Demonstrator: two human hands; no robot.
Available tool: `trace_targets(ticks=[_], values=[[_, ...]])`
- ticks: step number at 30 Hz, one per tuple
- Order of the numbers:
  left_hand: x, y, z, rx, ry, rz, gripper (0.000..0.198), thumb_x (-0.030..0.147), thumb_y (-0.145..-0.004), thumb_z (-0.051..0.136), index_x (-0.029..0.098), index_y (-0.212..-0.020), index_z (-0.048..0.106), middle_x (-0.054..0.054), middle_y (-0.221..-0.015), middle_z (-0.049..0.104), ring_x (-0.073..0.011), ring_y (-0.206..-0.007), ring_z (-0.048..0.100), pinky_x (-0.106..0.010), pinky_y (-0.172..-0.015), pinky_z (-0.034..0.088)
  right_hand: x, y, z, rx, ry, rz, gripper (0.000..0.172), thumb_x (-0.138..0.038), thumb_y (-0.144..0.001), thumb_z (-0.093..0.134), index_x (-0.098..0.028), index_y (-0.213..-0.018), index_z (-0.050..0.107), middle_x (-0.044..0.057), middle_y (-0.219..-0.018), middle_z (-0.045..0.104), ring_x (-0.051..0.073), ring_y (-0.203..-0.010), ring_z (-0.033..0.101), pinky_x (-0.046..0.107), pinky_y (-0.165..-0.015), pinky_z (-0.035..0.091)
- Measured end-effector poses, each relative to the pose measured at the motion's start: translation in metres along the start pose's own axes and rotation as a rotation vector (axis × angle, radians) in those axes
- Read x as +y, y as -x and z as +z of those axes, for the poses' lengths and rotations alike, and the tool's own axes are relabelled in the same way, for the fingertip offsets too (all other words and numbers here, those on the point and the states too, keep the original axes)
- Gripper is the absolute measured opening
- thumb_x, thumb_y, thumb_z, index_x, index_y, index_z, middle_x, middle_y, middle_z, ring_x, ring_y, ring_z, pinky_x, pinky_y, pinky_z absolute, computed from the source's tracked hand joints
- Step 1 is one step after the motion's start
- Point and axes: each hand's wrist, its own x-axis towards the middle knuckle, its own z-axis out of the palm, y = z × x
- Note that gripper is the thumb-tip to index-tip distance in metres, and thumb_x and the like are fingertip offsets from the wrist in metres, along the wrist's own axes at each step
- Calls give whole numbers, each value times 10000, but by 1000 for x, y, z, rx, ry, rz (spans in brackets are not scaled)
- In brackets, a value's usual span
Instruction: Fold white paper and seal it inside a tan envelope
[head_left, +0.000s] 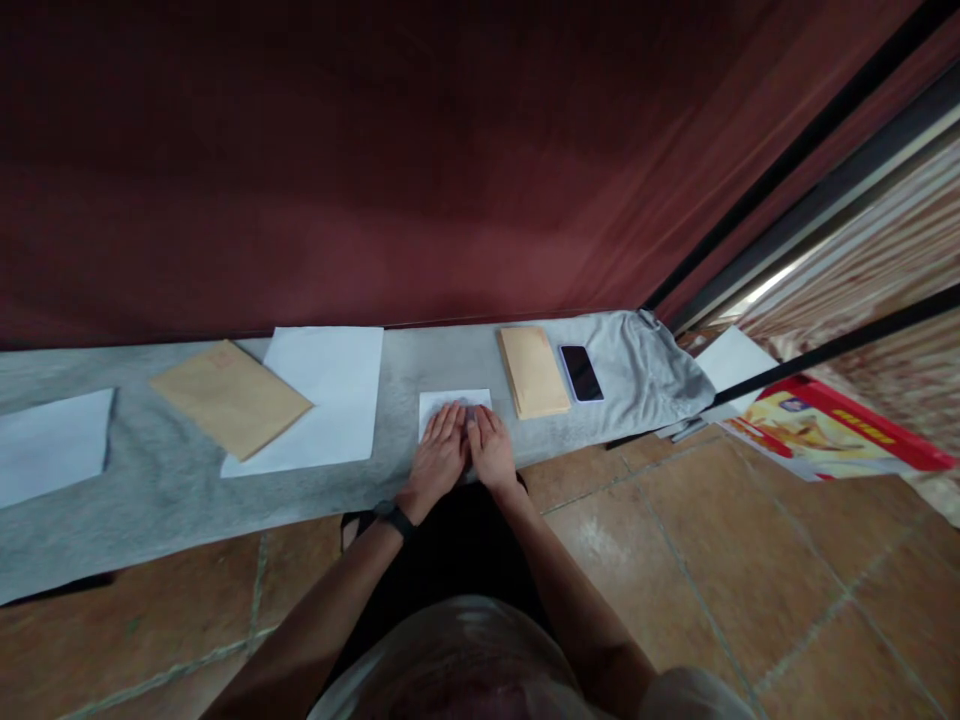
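Both of my hands lie flat, side by side, on a small white folded paper [454,403] on the grey cloth [172,485]. My left hand [439,457], with a black watch at the wrist, covers the paper's lower left part. My right hand [491,450] covers its lower right part. Fingers of both hands are stretched out and press down on the paper; neither hand grips anything.
A stack of tan envelopes [533,371] and a black phone [581,373] lie to the right. One tan envelope [229,397] rests on a white sheet [326,395] to the left, another white sheet [52,445] farther left. A red wall rises behind; colourful printed sheets [825,430] lie on the tiled floor.
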Motion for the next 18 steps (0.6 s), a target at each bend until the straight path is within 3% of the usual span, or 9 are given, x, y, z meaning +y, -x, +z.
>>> trace_targets(ticks=[3,10,18], values=[[5,10,8,-75,-41,38,613,205,-973,348,44,-1563,319,-202,-1640,306,-275,-1552,207,-489,-1251,249,-5,4,9,-64,-31,-114,508,-352,-1086,280,-132,-1503,470,127,-1506,541,217,-1429,452,411,-1200,347],[1,15,2,-98,-81,0,606,216,-992,284,31,-1569,302,-191,-1647,293,-270,-1562,161,-468,-1265,200,5,17,10,-78,135,-141,581,-442,-1075,333,-96,-1536,413,164,-1595,406,266,-1504,345,474,-1252,220],[-5,24,-13,-100,-87,-75,739,474,-992,410,15,-1562,305,-224,-1645,269,-305,-1555,188,-476,-1265,169,26,22,4,-65,167,-154,622,-454,-1063,370,-81,-1561,359,184,-1610,367,311,-1506,331,521,-1236,237]])
